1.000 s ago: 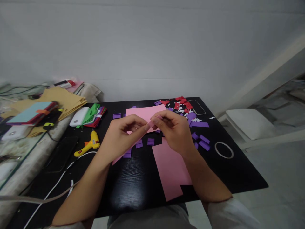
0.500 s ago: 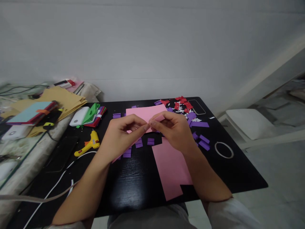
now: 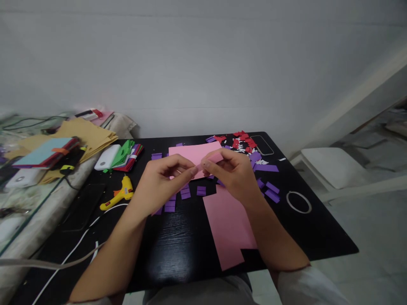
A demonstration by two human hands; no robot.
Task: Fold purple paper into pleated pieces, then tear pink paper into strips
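Note:
A small pink paper strip (image 3: 216,158) is pinched between the thumb and fingers of my right hand (image 3: 233,169). My left hand (image 3: 163,178) pinches the left end of the same strip, thumb against fingertips. Both hands hover above the black table, fingertips close together. Behind them lies a pink paper sheet (image 3: 190,151), partly covered by my fingers. A larger cut pink sheet (image 3: 227,220) lies under and beside my right forearm. Folded purple paper pieces (image 3: 201,191) lie around and below the hands.
A yellow glue gun (image 3: 122,194) with a white cable lies left on the black table (image 3: 178,250). Stacked coloured papers (image 3: 129,154) sit behind it. Red paper scraps (image 3: 244,137), white bits and a silver ring (image 3: 299,202) are at right. A white stool (image 3: 324,167) stands beyond.
The strip in my right hand has tilted, so more of its face shows. Both hands stay almost in place, and the whole view has shifted slightly.

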